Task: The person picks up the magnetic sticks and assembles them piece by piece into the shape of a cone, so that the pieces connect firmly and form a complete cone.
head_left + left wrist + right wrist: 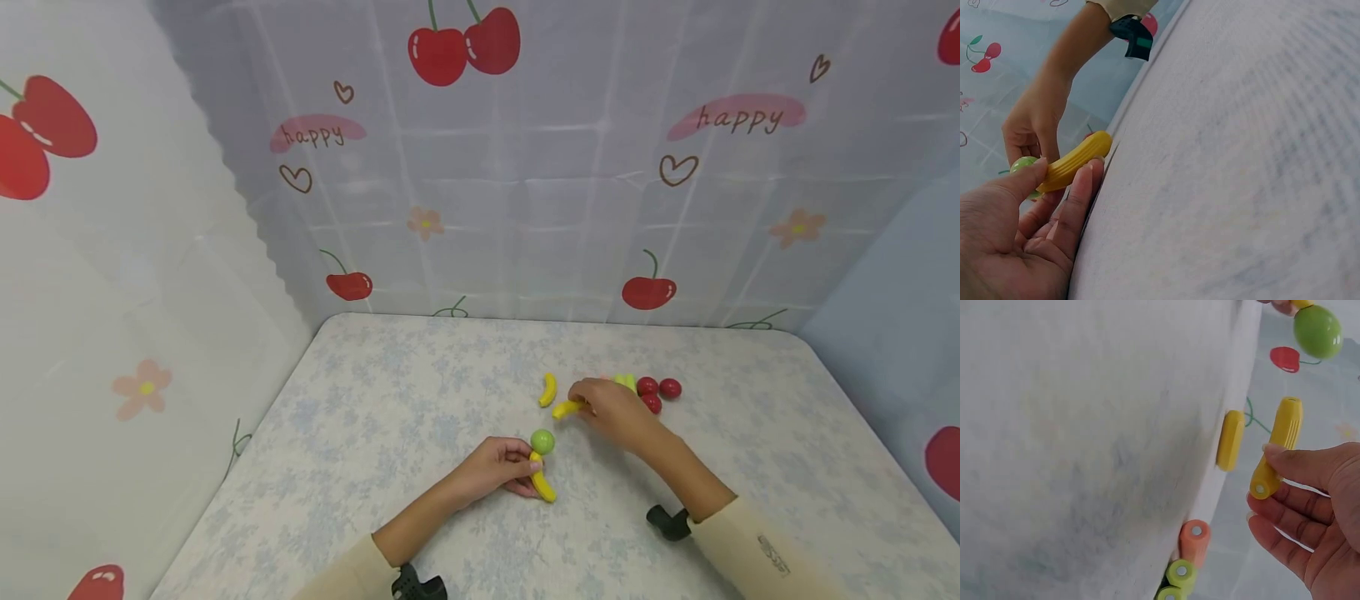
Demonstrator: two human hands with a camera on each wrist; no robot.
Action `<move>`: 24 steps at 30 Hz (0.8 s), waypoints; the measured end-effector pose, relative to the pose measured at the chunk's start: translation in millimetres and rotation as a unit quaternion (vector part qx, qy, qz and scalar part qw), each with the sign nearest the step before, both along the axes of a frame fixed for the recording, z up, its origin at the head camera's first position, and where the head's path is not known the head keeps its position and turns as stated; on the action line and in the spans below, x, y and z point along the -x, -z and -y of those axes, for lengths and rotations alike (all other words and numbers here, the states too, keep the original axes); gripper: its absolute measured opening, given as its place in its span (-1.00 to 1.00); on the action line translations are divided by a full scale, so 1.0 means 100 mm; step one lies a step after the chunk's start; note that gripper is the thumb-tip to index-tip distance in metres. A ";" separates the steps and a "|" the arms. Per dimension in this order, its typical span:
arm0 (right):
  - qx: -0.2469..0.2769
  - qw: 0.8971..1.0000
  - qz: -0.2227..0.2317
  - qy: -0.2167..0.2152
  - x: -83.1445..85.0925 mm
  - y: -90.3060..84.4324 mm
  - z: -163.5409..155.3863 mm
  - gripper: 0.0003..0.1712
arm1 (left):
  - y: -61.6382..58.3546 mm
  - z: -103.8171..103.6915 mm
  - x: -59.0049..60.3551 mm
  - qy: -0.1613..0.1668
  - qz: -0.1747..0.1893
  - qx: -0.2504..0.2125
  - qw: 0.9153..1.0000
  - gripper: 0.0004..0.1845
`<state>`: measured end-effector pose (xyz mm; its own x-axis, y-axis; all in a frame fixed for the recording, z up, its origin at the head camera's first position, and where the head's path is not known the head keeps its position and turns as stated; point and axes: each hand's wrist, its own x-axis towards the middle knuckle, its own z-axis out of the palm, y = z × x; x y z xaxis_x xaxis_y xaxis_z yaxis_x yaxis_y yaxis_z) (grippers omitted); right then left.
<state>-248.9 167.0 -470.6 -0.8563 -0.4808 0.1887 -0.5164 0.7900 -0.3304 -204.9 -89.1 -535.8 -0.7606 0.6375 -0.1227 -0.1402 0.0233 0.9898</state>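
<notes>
Cherry-printed curtains hang all around a table (390, 400) covered with a pale cloth of faint blue flowers.

At the left, the left hand (491, 468) rests on the cloth and pinches a yellow toy banana (542, 482) between thumb and fingers. In the left wrist view this banana (1075, 161) is ribbed along its length, with a rounded end that points away from the palm. A small green ball (542, 442) lies at 12 o'clock from this banana, touching its upper end and just beside the fingertips.

At about 1 o'clock from the left hand, a little apart, the right hand (613, 410) holds a second yellow banana piece (566, 408), which sticks out toward 9 o'clock from the fingers. In the right wrist view this piece (1275, 448) is pinched by the thumb and the curled fingers, and its near end is flat with a small grey disc in it.

A third banana piece (548, 389) lies free on the cloth, at 11 o'clock from the held one and near it. Behind the right hand, at 1 o'clock, are a light green piece (625, 381) and three red pieces (657, 392), close together.
</notes>
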 end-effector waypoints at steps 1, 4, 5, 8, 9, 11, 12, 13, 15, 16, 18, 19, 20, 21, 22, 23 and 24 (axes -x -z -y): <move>0.001 1.000 0.000 0.006 -0.03 0.00 0.00 -0.77 | 0.00 0.00 0.00 -0.001 0.001 -0.002 1.000 -0.73; 0.008 1.000 -0.001 0.022 -0.10 -0.01 0.01 -0.76 | 0.00 0.00 0.00 -0.002 0.005 -0.005 1.000 -0.73; 0.010 1.000 -0.003 0.023 -0.13 0.00 0.01 -0.75 | 0.00 0.00 0.00 -0.003 0.006 -0.005 1.000 -0.73; 0.015 1.000 -0.005 0.027 -0.19 0.00 0.03 -0.74 | 0.00 0.00 0.00 -0.004 0.010 -0.007 1.000 -0.71; 0.017 0.999 -0.005 0.027 -0.21 0.00 0.03 -0.73 | 0.00 0.00 0.00 -0.004 0.011 -0.008 1.000 -0.70; 0.020 0.999 -0.005 0.028 -0.25 -0.01 0.04 -0.73 | -0.01 0.00 -0.01 -0.005 0.012 -0.009 1.000 -0.69; 0.020 0.999 -0.005 0.030 -0.27 -0.02 0.05 -0.73 | -0.01 0.00 -0.01 -0.005 0.012 -0.010 1.000 -0.69; 0.023 0.999 -0.004 0.033 -0.29 -0.02 0.05 -0.73 | -0.01 0.00 -0.01 -0.006 0.012 -0.010 1.000 -0.69; 0.028 0.999 0.000 0.036 -0.32 -0.03 0.07 -0.73 | -0.01 0.00 -0.01 -0.007 0.013 -0.009 1.000 -0.68; 0.031 0.999 0.002 0.037 -0.33 -0.04 0.08 -0.73 | -0.02 0.00 -0.01 -0.007 0.013 -0.009 1.000 -0.68; 0.036 0.999 0.005 0.038 -0.36 -0.04 0.10 -0.73 | -0.02 0.00 -0.01 -0.008 0.013 -0.010 1.000 -0.69; 0.038 0.999 0.007 0.038 -0.37 -0.05 0.11 -0.73 | -0.01 0.00 -0.01 -0.009 0.014 -0.011 1.000 -0.69; 0.040 0.998 0.009 0.039 -0.38 -0.05 0.11 -0.73 | -0.01 0.00 -0.01 -0.010 0.015 -0.011 1.000 -0.69; 0.040 0.998 0.009 0.038 -0.39 -0.05 0.12 -0.73 | -0.01 0.00 -0.01 -0.011 0.016 -0.012 1.000 -0.69; 0.040 0.998 0.009 0.040 -0.39 -0.05 0.13 -0.73 | -0.01 0.00 -0.01 -0.012 0.016 -0.012 1.000 -0.69; 0.040 0.998 0.009 0.041 -0.40 -0.05 0.13 -0.74 | -0.01 0.00 -0.01 -0.012 0.017 -0.012 1.000 -0.69; 0.040 0.998 0.009 0.043 -0.40 -0.05 0.14 -0.74 | -0.01 0.00 -0.01 -0.012 0.018 -0.012 1.000 -0.70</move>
